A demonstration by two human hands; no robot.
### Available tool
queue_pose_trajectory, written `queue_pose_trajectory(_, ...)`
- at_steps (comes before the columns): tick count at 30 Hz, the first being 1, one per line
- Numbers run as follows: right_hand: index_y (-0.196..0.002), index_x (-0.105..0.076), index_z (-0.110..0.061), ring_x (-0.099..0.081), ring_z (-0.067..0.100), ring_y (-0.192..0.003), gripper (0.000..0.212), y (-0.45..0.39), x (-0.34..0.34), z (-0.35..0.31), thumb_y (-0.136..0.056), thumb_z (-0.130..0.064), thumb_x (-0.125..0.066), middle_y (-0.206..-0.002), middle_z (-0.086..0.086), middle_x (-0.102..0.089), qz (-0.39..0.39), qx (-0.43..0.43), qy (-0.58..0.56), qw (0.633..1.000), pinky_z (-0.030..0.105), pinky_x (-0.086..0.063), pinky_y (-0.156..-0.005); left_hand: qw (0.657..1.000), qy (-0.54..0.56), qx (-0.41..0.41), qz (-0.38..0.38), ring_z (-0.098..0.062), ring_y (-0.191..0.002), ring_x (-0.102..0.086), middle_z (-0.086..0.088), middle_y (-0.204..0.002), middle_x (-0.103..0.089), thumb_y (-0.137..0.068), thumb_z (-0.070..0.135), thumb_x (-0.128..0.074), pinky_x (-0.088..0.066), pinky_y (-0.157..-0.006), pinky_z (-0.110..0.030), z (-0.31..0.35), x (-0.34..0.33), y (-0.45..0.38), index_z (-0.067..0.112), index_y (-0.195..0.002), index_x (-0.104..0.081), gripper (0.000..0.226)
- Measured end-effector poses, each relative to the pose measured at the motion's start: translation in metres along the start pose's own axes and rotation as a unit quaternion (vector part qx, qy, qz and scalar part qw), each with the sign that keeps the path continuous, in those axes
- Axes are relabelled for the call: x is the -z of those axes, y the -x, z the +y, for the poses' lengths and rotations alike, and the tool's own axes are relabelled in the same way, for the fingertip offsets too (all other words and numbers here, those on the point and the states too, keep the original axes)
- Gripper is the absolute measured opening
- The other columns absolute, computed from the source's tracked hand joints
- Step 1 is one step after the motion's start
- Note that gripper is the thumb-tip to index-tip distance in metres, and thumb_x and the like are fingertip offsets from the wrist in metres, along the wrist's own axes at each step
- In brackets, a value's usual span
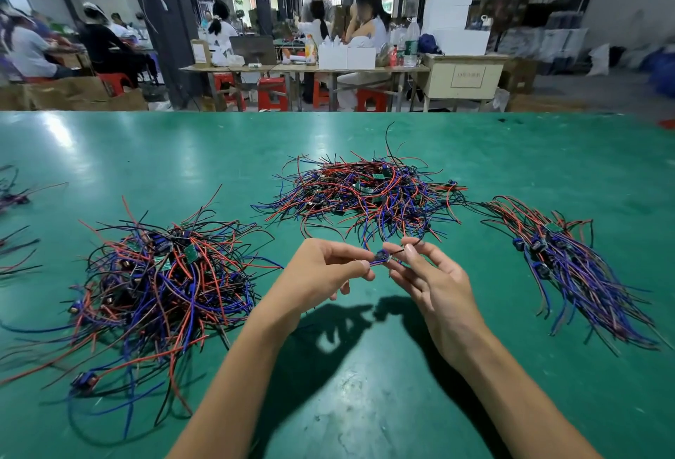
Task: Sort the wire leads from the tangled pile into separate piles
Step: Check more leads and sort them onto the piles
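A big green table (365, 367) sits in a busy workroom. Both hands, left hand (321, 272) and right hand (434, 287), pinch one wire lead (381, 257). The far sign (468, 76) is too blurry to read.

Green table (365, 404); beyond it seated workers (369, 25), red stools (273, 93), white boxes (454, 18), a cream cabinet (464, 76)

Table (365, 404): tangled pile (365, 195) centre-back; second pile (153, 287) left; combed bundle (577, 268) right; both hands (321, 276) between, just before centre pile.
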State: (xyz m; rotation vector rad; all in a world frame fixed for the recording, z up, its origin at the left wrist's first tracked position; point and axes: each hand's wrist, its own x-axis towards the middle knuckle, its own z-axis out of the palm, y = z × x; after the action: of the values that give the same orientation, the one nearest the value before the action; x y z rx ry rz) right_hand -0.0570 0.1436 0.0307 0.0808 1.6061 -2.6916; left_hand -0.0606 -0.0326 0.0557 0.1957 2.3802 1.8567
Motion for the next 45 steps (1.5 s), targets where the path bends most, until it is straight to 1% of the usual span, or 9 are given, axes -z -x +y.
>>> queue_pose_trajectory(3, -0.107, -0.062, -0.01, -0.074, 0.014, -0.087, 0.009, 0.0, 0.001, 0.0, -0.099, -0.01, -0.057, -0.104, 0.014, -0.077, -0.006, -0.004, -0.049, 0.999, 0.02, -0.059, -0.076, 1.0, -0.02, 0.001, -0.016, -0.006, -0.051, -0.05, 0.0, -0.079, -0.077, -0.091, 0.009, -0.068, -0.043, -0.048, -0.019, -0.001, -0.003, -0.002, 0.023, -0.093, -0.077, 0.017)
queue_pose_trajectory(8, -0.109, -0.062, -0.011, -0.074, 0.016, -0.089, 0.012, 0.0, 0.003, 0.001, -0.099, -0.01, -0.056, -0.104, 0.013, -0.077, 0.007, -0.021, -0.088, 0.996, 0.021, -0.06, -0.077, 0.998, -0.05, -0.012, -0.033, -0.005, -0.054, -0.052, 0.006, -0.079, -0.076, -0.092, 0.012, -0.069, -0.047, -0.051, -0.02, -0.002, -0.004, -0.001, 0.029, -0.092, -0.077, 0.019)
queue_pose_trajectory(17, -0.109, -0.063, -0.013, -0.075, 0.015, -0.08, 0.012, 0.001, 0.004, -0.001, -0.097, -0.01, -0.062, -0.099, 0.009, -0.078, 0.027, -0.001, -0.016, 0.999, 0.021, -0.06, -0.071, 0.999, -0.04, -0.016, -0.008, -0.003, -0.057, -0.055, 0.013, -0.066, -0.068, -0.089, 0.013, -0.074, -0.047, -0.056, -0.017, -0.01, -0.005, -0.004, 0.023, -0.099, -0.08, 0.015)
queue_pose_trajectory(22, -0.106, -0.061, -0.011, -0.072, 0.02, -0.085, 0.027, 0.005, 0.003, -0.004, -0.084, -0.005, -0.075, -0.098, 0.019, -0.075, 0.0, 0.003, 0.019, 1.0, 0.027, -0.06, -0.076, 0.998, -0.059, -0.029, -0.001, -0.01, -0.057, -0.05, 0.01, -0.065, -0.068, -0.087, 0.011, -0.076, -0.047, -0.058, -0.021, -0.011, -0.007, -0.006, 0.031, -0.091, -0.081, 0.021)
queue_pose_trajectory(24, -0.108, -0.06, -0.01, -0.072, 0.019, -0.084, 0.03, 0.007, 0.003, -0.004, -0.083, -0.002, -0.075, -0.094, 0.019, -0.075, -0.005, 0.015, 0.029, 0.999, 0.027, -0.06, -0.077, 0.997, -0.072, -0.03, 0.011, -0.012, -0.057, -0.049, 0.008, -0.067, -0.07, -0.086, 0.012, -0.078, -0.044, -0.06, -0.022, -0.011, -0.007, -0.006, 0.029, -0.091, -0.081, 0.018)
queue_pose_trajectory(31, -0.113, -0.056, -0.011, -0.073, 0.015, -0.073, 0.033, 0.003, 0.006, -0.004, -0.087, 0.003, -0.07, -0.089, 0.014, -0.075, 0.057, -0.004, -0.093, 0.994, 0.02, -0.059, -0.068, 0.986, -0.146, -0.045, 0.072, -0.008, -0.058, -0.062, 0.012, -0.062, -0.071, -0.086, 0.015, -0.078, -0.046, -0.057, -0.013, -0.011, 0.004, -0.005, 0.02, -0.091, -0.082, 0.007)
queue_pose_trajectory(37, -0.113, -0.057, -0.011, -0.073, 0.014, -0.07, 0.033, 0.001, 0.008, -0.001, -0.086, 0.004, -0.071, -0.084, 0.012, -0.076, 0.075, -0.007, -0.105, 0.992, 0.019, -0.059, -0.066, 0.968, -0.232, -0.073, 0.056, -0.016, -0.074, -0.066, 0.008, -0.077, -0.075, -0.09, 0.02, -0.073, -0.053, -0.076, -0.027, -0.009, 0.008, -0.001, 0.024, -0.097, -0.081, 0.011)
queue_pose_trajectory(41, -0.112, -0.057, -0.013, -0.074, 0.016, -0.07, 0.034, -0.002, 0.012, -0.003, -0.086, 0.002, -0.072, -0.084, 0.012, -0.077, 0.098, -0.002, -0.105, 0.99, 0.022, -0.061, -0.068, 0.948, -0.303, -0.075, 0.066, -0.006, -0.092, -0.067, 0.012, -0.089, -0.075, -0.09, 0.023, -0.071, -0.047, -0.097, -0.038, -0.007, 0.01, 0.001, 0.036, -0.098, -0.079, 0.017)
queue_pose_trajectory(45, -0.109, -0.057, -0.017, -0.075, 0.022, -0.07, 0.033, -0.004, 0.016, -0.005, -0.085, -0.001, -0.075, -0.083, 0.009, -0.077, 0.127, 0.003, -0.086, 0.988, 0.027, -0.062, -0.069, 0.941, -0.323, -0.075, 0.071, -0.006, -0.094, -0.065, 0.016, -0.088, -0.074, -0.09, 0.023, -0.071, -0.045, -0.098, -0.043, -0.008, 0.015, 0.001, 0.038, -0.096, -0.078, 0.018)
